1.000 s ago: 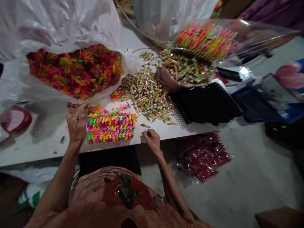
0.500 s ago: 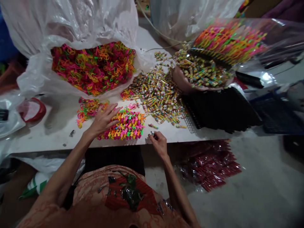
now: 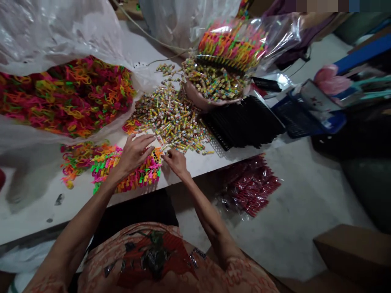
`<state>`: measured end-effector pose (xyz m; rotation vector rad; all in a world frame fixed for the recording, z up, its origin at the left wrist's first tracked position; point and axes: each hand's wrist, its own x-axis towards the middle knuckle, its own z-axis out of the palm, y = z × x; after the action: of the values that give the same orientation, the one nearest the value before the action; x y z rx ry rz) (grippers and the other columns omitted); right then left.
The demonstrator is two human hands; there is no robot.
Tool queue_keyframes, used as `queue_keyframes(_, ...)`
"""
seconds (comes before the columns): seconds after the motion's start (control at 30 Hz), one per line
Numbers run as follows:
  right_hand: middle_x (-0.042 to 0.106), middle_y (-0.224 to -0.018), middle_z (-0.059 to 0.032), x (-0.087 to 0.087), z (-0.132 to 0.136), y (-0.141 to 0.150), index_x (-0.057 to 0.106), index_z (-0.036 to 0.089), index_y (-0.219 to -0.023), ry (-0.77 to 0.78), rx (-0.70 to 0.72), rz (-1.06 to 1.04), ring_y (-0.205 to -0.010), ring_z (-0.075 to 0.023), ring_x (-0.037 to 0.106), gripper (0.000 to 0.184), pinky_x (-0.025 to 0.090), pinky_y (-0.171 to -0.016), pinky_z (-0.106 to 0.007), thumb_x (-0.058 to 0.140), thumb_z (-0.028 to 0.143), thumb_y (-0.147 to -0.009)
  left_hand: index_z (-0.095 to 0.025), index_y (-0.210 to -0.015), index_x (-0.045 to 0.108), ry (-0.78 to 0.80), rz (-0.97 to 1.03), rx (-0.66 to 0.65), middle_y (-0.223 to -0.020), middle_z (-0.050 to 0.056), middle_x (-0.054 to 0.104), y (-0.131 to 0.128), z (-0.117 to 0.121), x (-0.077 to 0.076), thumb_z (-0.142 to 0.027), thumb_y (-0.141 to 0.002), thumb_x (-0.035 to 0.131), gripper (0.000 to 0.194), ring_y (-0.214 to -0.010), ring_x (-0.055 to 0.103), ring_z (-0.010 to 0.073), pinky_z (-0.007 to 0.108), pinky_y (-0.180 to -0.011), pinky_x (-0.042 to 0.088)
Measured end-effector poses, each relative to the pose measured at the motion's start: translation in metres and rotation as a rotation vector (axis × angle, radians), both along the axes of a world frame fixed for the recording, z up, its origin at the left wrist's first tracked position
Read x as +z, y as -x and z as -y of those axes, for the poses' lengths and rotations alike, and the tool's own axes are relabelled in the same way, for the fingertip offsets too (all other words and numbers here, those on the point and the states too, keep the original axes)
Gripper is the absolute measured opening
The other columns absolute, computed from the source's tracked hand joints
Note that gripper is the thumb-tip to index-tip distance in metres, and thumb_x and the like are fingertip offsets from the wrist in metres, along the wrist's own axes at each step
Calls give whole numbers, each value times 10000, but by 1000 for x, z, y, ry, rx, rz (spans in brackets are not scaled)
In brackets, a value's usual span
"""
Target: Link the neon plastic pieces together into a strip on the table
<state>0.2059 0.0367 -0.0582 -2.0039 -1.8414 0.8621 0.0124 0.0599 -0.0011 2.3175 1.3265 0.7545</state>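
- The person's patterned red and cream garment (image 3: 159,260) fills the bottom of the view, with both bare forearms reaching forward over the near edge of the white desk (image 3: 36,211).
- The left hand (image 3: 134,152) lies palm down on the flat block of neon pink, green and orange plastic pieces (image 3: 137,177) at the desk's near edge; its grip is wide, fingers spread and pressing rather than holding.
- The right hand (image 3: 174,160) sits just beside the block's right end, fingertips pinched narrow against it; it may hold a small piece, but the view is too blurred to tell.
- Left of the block, loose neon plastic loops (image 3: 76,160) are scattered on the desk.
- Just beyond the hands lies a spread heap of small yellow-wrapped sticks (image 3: 171,116), near the middle of the desk.
- Right of the heap, a stack of black perforated trays (image 3: 244,122) reaches the desk's right edge.
- Toward the far left, an open clear plastic bag (image 3: 61,36) holds a mass of neon loops (image 3: 64,95).
- At the far side, a pink bowl (image 3: 198,97) is piled with more wrapped sticks, and behind it stands a clear bag of neon pieces (image 3: 235,40).
- On the floor below the desk's right edge lie red packets in clear wrap (image 3: 249,187).
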Motion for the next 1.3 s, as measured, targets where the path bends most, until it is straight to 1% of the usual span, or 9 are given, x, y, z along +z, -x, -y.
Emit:
queue_keyframes(0.23,638,-702,-23,2,-30,17,656,189,-664,133,21,56,-709,-156,558,177,290,-583,-247,627,334,-761,-204,-1066,724,21,171,213,-1139,101,737,-1,23,-6,-384,-896,521,321,-1090,668,238,425,-983,443)
queue_keyframes(0.37,472,-544,41,10,-24,4,536,184,-534,-9,-157,-216,-593,-110,463,178,285,-546,-235,603,255,-683,-196,-999,741,37,326,278,-1069,91,754,-3,34,0,-383,-860,557,297,-1025,685,226,395,-941,491)
queue_keyframes(0.47,410,-530,68,30,-12,-6,499,196,-561,-113,-324,-553,-542,-90,405,184,319,-503,-214,598,303,-675,-194,-1010,730,71,523,343,-1084,77,739,-21,36,12,-372,-817,618,286,-968,680,191,345,-886,516)
queue_keyframes(0.57,413,-542,71,55,3,-6,523,201,-609,-181,-370,-792,-524,-80,363,223,340,-465,-208,628,383,-682,-188,-1034,708,315,822,419,-1079,69,723,-47,36,21,-409,-710,736,394,-828,671,149,256,-691,526)
queue_keyframes(0.63,426,-556,65,68,13,-1,552,195,-628,-232,-324,-858,-530,-74,360,257,345,-469,-209,659,422,-684,-163,-928,712,565,1021,406,-916,51,733,-59,35,25,-435,-605,815,434,-695,650,125,219,-588,499)
queue_keyframes(0.8,495,-559,57,80,23,0,650,179,-760,-167,-172,-994,-490,-67,408,336,341,-453,-214,667,513,-724,-137,-734,689,857,1353,490,-689,8,697,-62,35,30,-283,-486,896,355,-602,637,105,195,-572,503)
queue_keyframes(0.93,485,-513,92,76,24,-5,637,189,-938,-104,-235,-1077,-459,-69,425,409,338,-426,-198,705,516,-701,-133,-759,684,934,1403,554,-688,3,699,-52,36,34,-155,-595,810,208,-587,640,100,195,-576,515)
queue_keyframes(1.07,499,-506,110,74,30,2,578,214,-891,-118,-316,-1113,-436,-62,411,414,313,-397,-186,764,495,-651,-147,-766,675,953,1394,491,-737,20,719,-55,39,37,-229,-686,708,119,-649,671,132,217,-571,529)
queue_keyframes(1.3,601,-603,54,80,35,5,695,192,-793,-119,-230,-1223,-465,-55,460,283,382,-473,-223,759,437,-667,-151,-801,737,988,1250,296,-788,39,735,-51,49,38,-229,-590,791,231,-660,656,120,189,-531,504)
